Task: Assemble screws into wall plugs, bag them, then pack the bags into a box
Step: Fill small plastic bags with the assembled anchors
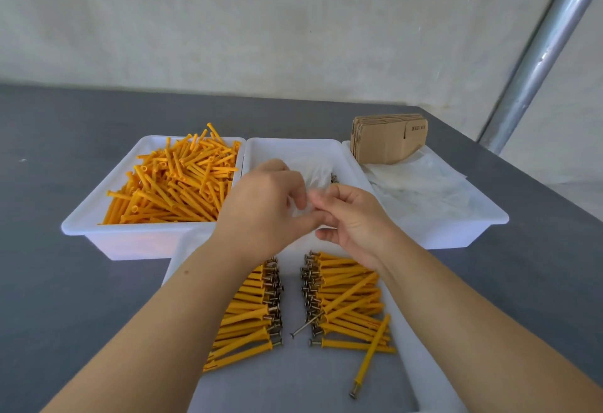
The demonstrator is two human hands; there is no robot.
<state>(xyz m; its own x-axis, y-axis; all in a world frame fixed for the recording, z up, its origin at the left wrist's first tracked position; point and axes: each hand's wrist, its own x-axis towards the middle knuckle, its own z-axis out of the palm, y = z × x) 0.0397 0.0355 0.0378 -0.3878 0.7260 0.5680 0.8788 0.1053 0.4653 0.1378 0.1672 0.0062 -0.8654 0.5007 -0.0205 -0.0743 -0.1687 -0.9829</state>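
Observation:
My left hand (264, 207) and my right hand (352, 220) meet above the near white tray (293, 390), both pinching a small clear plastic bag (310, 184) between their fingertips. Below them lie two piles of orange wall plugs with screws in them, one left pile (248, 318) and one right pile (349, 305). A single loose screw (305, 326) lies between the piles. One assembled plug (370, 357) lies apart at the right. The bag looks empty, though my fingers hide part of it.
A white tray of bare orange plugs (173, 181) stands at the back left. The middle tray (293, 148) holds a few screws (334, 178). The right tray (456, 226) holds clear bags (421, 184) and flat cardboard boxes (388, 138). A metal pole (541, 50) rises at the right.

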